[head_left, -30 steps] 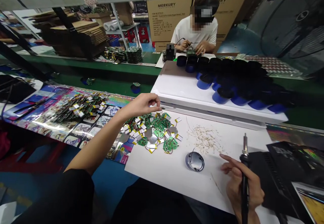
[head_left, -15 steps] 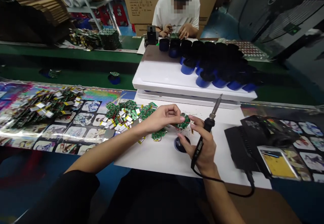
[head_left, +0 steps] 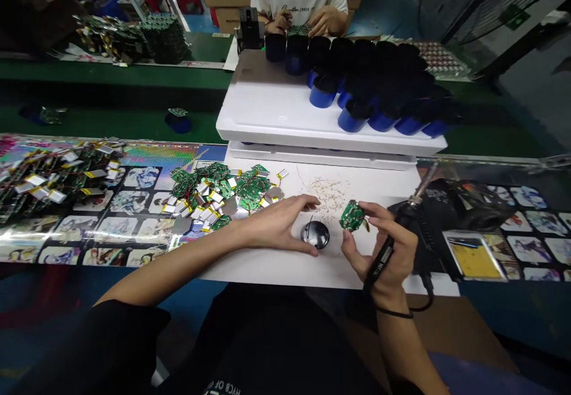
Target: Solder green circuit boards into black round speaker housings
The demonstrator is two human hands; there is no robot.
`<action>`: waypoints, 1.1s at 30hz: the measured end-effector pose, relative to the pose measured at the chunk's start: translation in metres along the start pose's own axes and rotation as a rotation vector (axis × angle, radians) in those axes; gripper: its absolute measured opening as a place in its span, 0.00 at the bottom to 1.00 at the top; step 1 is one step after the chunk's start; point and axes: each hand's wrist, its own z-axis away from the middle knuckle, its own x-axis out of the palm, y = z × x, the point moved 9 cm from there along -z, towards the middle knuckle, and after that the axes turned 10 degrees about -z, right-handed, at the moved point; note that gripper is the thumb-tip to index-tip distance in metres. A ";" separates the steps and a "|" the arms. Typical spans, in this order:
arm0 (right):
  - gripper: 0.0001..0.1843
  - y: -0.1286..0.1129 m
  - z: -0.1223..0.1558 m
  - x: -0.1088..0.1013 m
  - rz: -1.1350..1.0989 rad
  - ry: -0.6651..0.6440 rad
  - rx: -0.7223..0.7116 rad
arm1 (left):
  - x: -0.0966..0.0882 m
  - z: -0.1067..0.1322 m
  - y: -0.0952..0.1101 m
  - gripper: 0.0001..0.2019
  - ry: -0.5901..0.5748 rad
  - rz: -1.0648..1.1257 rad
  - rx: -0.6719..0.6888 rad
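Note:
My right hand (head_left: 392,252) pinches a small green circuit board (head_left: 352,215) between thumb and fingertips. The same hand also carries a soldering iron (head_left: 382,259), its metal tip pointing up and away to the right. Around a round, shiny black part (head_left: 315,235) on the white work surface, my left hand (head_left: 285,225) curves with thumb and fingers apart; whether it touches the part I cannot tell. A pile of green circuit boards with small silver battery packs (head_left: 214,196) lies left of my left hand.
Blue-and-black cups (head_left: 323,90) crowd a white foam slab (head_left: 267,124) ahead. Small pale scraps (head_left: 330,191) litter the white surface (head_left: 276,267). More boards (head_left: 57,175) are heaped at far left. A black box (head_left: 422,234) sits at right. Across the bench, a co-worker's hands (head_left: 328,21) hold a board.
My left hand has let go of the circuit board and moved down beside the round black part. My right hand has shifted right with the board and soldering iron. The camera view has tilted down.

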 end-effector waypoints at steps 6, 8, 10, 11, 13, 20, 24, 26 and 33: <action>0.36 0.006 0.016 -0.004 0.086 -0.044 0.068 | 0.028 -0.007 -0.010 0.46 -0.009 -0.100 0.059; 0.34 0.009 0.020 0.001 0.106 -0.077 0.085 | 0.014 -0.009 -0.016 0.44 0.082 -0.209 0.008; 0.32 0.012 0.022 0.009 0.124 -0.116 0.096 | -0.004 -0.006 -0.018 0.45 0.139 -0.261 -0.030; 0.31 0.013 0.023 0.013 0.128 -0.136 0.098 | -0.013 -0.004 -0.019 0.46 0.165 -0.265 -0.049; 0.31 0.016 0.023 0.021 0.129 -0.171 0.097 | -0.032 0.002 -0.022 0.43 0.221 -0.282 -0.105; 0.28 0.018 0.018 0.046 0.108 -0.276 0.069 | -0.040 0.000 -0.023 0.14 0.259 -0.256 -0.088; 0.28 0.016 0.015 0.059 0.080 -0.343 0.036 | -0.033 -0.003 -0.027 0.11 0.240 0.097 -0.067; 0.28 0.017 0.015 0.065 0.081 -0.383 0.033 | -0.024 -0.003 -0.031 0.14 0.159 0.311 -0.081; 0.28 0.019 0.013 0.070 0.095 -0.379 0.018 | -0.007 0.003 -0.046 0.22 0.149 0.743 -0.140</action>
